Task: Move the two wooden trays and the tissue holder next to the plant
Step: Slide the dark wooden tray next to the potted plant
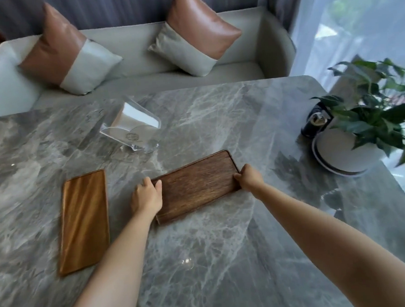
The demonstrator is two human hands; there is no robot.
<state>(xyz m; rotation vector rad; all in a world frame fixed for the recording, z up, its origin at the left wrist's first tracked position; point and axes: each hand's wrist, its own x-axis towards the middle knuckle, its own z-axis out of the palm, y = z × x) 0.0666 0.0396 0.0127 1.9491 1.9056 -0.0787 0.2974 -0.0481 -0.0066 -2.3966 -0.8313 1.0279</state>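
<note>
A dark wooden tray (195, 185) lies in the middle of the grey marble table (228, 248). My left hand (146, 195) grips its left short end and my right hand (248, 177) grips its right short end. A lighter, orange-brown wooden tray (84, 219) lies flat to the left, untouched. Behind both trays stands a clear acrylic tissue holder (131, 128) with white tissues in it. The green leafy plant (382, 112) sits in a white pot (339, 149) at the table's right edge.
A small black round object (314, 122) stands just left of the plant pot. A grey sofa (141, 68) with two brown-and-grey cushions runs along the far side of the table. A sheer curtain and window are at the right.
</note>
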